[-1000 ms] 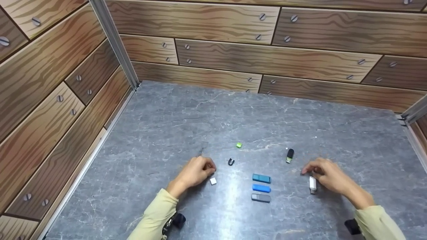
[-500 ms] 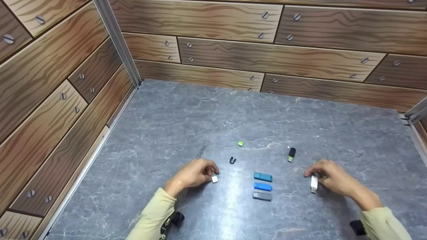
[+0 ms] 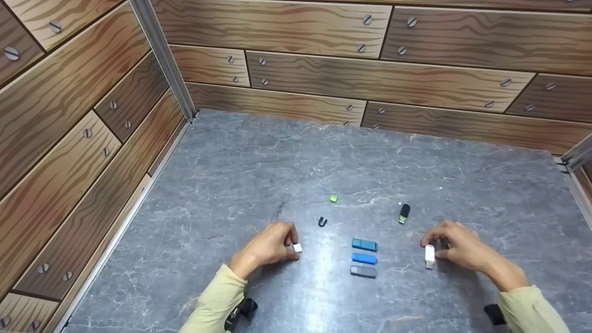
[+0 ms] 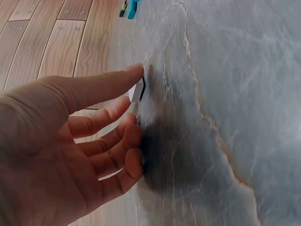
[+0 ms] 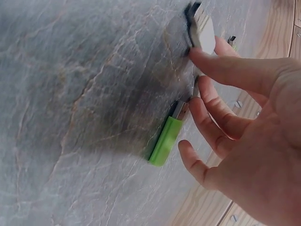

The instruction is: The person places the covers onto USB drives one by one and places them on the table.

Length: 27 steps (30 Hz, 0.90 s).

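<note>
My left hand [image 3: 269, 243] is at a small white cap [image 3: 298, 248] on the table. Thumb and forefinger lie on either side of the cap [image 4: 137, 90] in the left wrist view and appear to pinch it. My right hand [image 3: 459, 249] holds a white USB flash drive [image 3: 430, 255] between thumb and forefinger, its plug end toward the near side. The white drive [image 5: 204, 32] is blurred in the right wrist view. Under that hand lies a green USB flash drive [image 5: 165, 140] with a bare metal plug, hidden in the head view.
Teal [image 3: 364, 244], blue [image 3: 364, 258] and grey [image 3: 363, 271] flash drives lie in a column between the hands. Farther back are a black-and-green drive [image 3: 404, 213], a black U-shaped cap [image 3: 322, 222] and a green cap [image 3: 333, 199]. Wood-patterned walls [image 3: 296, 76] bound the table.
My left thumb and forefinger have come around the white cap, which has hardly shifted. In my right hand the white flash drive has swung a little to the left.
</note>
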Tool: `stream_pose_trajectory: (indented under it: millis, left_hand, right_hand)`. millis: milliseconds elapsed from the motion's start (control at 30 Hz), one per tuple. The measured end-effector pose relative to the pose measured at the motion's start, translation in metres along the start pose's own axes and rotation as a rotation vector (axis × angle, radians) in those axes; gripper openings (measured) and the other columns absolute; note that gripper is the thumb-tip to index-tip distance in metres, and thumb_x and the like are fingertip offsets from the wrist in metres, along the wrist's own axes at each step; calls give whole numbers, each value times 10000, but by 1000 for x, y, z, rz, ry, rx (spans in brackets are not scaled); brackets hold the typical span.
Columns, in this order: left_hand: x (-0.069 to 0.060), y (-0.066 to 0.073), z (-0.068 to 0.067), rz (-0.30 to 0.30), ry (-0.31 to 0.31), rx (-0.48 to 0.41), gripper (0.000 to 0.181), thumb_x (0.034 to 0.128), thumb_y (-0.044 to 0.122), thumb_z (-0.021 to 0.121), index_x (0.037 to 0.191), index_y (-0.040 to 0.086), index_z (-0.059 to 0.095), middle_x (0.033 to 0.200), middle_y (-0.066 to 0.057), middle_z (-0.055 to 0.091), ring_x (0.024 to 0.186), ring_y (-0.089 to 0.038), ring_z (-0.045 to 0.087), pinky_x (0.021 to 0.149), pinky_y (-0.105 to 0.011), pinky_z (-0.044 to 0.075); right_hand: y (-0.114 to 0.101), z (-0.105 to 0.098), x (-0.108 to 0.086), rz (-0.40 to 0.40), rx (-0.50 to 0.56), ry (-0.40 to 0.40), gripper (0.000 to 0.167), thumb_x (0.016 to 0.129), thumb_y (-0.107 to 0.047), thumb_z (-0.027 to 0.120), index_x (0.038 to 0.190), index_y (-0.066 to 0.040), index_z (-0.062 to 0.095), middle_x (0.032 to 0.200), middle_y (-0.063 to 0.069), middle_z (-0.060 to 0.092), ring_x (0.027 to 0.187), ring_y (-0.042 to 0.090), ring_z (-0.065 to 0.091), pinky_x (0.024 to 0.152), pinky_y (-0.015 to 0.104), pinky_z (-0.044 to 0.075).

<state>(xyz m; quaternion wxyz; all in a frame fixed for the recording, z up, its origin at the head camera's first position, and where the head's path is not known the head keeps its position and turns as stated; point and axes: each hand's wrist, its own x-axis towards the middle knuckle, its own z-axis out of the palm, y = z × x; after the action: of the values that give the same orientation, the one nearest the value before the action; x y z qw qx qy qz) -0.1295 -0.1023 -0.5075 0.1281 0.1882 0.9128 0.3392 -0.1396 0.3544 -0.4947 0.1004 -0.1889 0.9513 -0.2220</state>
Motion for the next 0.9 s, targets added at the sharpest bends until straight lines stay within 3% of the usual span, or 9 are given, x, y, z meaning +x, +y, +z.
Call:
stream_pose_trajectory:
  millis: [167,367,700,900]
  left_hand:
    - [-2,-1,4,23,51,23,221,791,100,881,909,53,701,837,-78,630,736,-78,457,685,-240,419]
    - [-1,-3,6,29,79,5,167,830,107,847,922,57,717,825,-79,655,716,-71,478,672,-245,432]
    - [4,0,10,-24,131,-119,121,869,106,818,940,33,753,808,-52,750,691,-35,584,663,-199,513]
    - [7,7,13,-16,170,-140,107,868,100,824,939,36,775,830,-71,780,707,-58,640,673,-201,549]
  right_hand:
    - [-3,1,1,23,6,0,293,742,-107,879,979,-239,769,1007,11,664,984,222,537,858,534,364]
    - [-5,1,1,26,-15,-2,274,735,-169,902,943,-268,753,970,-22,641,962,201,512,842,470,340]
    - [-11,5,-1,39,24,46,192,813,-305,892,942,-301,751,956,-113,743,952,115,643,847,443,244]
    - [-25,10,-3,22,135,113,177,859,-276,866,996,-235,760,997,-41,809,951,114,715,915,353,462]
